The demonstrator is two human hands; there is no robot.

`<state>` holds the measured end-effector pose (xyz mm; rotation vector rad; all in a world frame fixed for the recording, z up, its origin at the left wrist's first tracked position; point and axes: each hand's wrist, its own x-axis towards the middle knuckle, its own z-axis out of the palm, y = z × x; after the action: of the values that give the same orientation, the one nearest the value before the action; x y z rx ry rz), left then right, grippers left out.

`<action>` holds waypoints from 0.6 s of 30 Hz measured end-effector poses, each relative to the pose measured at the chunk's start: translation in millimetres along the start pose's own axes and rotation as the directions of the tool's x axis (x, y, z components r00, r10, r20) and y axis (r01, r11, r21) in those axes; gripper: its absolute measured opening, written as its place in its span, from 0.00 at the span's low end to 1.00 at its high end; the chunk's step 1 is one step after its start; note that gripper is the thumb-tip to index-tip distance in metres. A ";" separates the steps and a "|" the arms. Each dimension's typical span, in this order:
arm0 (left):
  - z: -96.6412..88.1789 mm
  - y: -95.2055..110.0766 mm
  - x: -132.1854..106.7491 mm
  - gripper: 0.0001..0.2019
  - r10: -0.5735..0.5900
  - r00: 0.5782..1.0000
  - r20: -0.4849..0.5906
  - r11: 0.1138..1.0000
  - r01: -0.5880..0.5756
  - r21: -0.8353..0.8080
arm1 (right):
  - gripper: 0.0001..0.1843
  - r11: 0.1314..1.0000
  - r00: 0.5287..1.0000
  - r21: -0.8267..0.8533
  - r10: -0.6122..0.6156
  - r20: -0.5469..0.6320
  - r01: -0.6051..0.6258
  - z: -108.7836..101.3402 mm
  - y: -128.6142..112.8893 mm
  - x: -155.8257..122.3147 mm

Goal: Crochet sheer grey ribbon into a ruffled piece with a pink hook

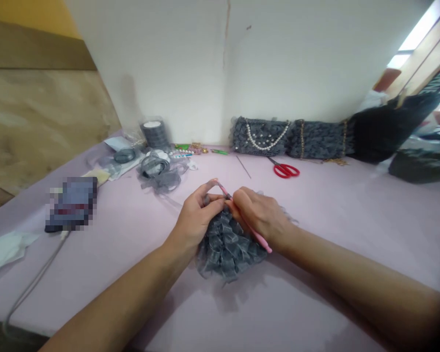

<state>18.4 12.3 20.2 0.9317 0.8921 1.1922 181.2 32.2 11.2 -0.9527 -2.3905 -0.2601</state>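
Ruffled grey ribbon piece [229,247] is just below and between hands; cannot tell if it touches desk [370,210]. Left hand [200,212] pinches its top edge. Right hand [262,212] closed around pink hook [262,241], upper end near left fingertips. Piece looks light, soft; ruffles probably crush easily, so firm top edge seems best hold. Beyond left hand, loose ribbon [165,181]. Beyond right hand, red-handled scissors [286,170]; farther, pearl-chained bag [258,134].

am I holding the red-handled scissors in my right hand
No, your right hand holds a pink crochet hook, and the red-handled scissors lie apart on the table.
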 end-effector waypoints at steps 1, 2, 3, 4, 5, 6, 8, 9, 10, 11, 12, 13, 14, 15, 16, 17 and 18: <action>0.6 1.2 0.0 0.28 -0.040 0.999 0.006 0.998 0.040 -0.038 | 0.15 1.000 0.999 0.009 -0.026 -0.026 0.027 0.9 2.1 -0.2; 0.3 3.2 0.2 0.29 -0.075 0.997 0.015 0.995 0.075 -0.058 | 0.14 0.998 0.997 0.030 -0.052 -0.050 0.053 1.5 4.3 -0.3; -0.7 5.5 0.4 0.30 -0.101 0.995 0.024 0.993 0.102 -0.065 | 0.14 0.996 0.995 0.058 -0.069 -0.072 0.074 1.8 6.4 -0.5; -2.3 7.9 0.8 0.31 -0.119 0.992 0.036 0.991 0.121 -0.062 | 0.14 0.992 0.993 0.090 -0.081 -0.084 0.088 1.8 8.1 -0.8; -4.2 9.9 1.0 0.32 -0.130 0.990 0.049 0.990 0.133 -0.054 | 0.13 0.988 0.992 0.120 -0.088 -0.090 0.099 1.7 9.5 -1.0; -6.2 11.4 1.3 0.32 -0.135 0.989 0.064 0.990 0.138 -0.043 | 0.13 0.984 0.991 0.144 -0.095 -0.095 0.108 1.5 10.6 -1.1; -10.0 13.1 1.7 0.32 -0.131 0.987 0.096 0.991 0.133 -0.021 | 0.12 0.973 0.986 0.185 -0.121 -0.112 0.140 0.3 12.0 -0.6; -11.7 13.5 2.0 0.31 -0.127 0.986 0.110 0.992 0.129 -0.014 | 0.12 0.966 0.983 0.203 -0.140 -0.123 0.163 -0.7 12.6 0.0; -13.3 14.0 2.4 0.31 -0.125 0.984 0.123 0.992 0.127 -0.007 | 0.11 0.957 0.978 0.220 -0.160 -0.135 0.187 -2.0 13.3 1.0; -14.7 14.6 3.0 0.31 -0.126 0.984 0.130 0.992 0.126 0.004 | 0.10 0.948 0.972 0.237 -0.183 -0.146 0.214 -3.6 14.1 2.1; -16.1 15.5 3.8 0.31 -0.128 0.983 0.133 0.992 0.126 0.020 | 0.09 0.938 0.967 0.252 -0.205 -0.151 0.238 -5.4 15.0 3.3; -17.6 16.7 4.7 0.30 -0.131 0.982 0.135 0.991 0.127 0.040 | 0.08 0.929 0.962 0.264 -0.226 -0.151 0.259 -7.4 15.9 4.6; -19.1 18.2 5.7 0.30 -0.136 0.981 0.139 0.990 0.129 0.062 | 0.08 0.921 0.958 0.272 -0.246 -0.145 0.278 -9.5 16.9 5.7; -20.7 19.9 6.7 0.31 -0.142 0.979 0.149 0.988 0.131 0.082 | 0.07 0.914 0.954 0.277 -0.267 -0.136 0.295 -11.5 17.8 6.7; -22.4 21.7 7.7 0.31 -0.150 0.975 0.161 0.986 0.135 0.099 | 0.07 0.909 0.951 0.281 -0.283 -0.124 0.307 -13.3 18.5 7.6; -24.1 23.5 8.5 0.31 -0.158 0.972 0.175 0.984 0.140 0.112 | 0.07 0.906 0.948 0.281 -0.297 -0.114 0.317 -15.0 19.1 8.2; -25.9 25.1 9.2 0.31 -0.169 0.968 0.186 0.981 0.147 0.123 | 0.06 0.904 0.945 0.278 -0.308 -0.107 0.326 -16.4 19.4 8.8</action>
<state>-12.9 27.3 33.5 1.0268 0.8614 0.9059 196.1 45.5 29.3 -0.4120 -2.4323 -0.0485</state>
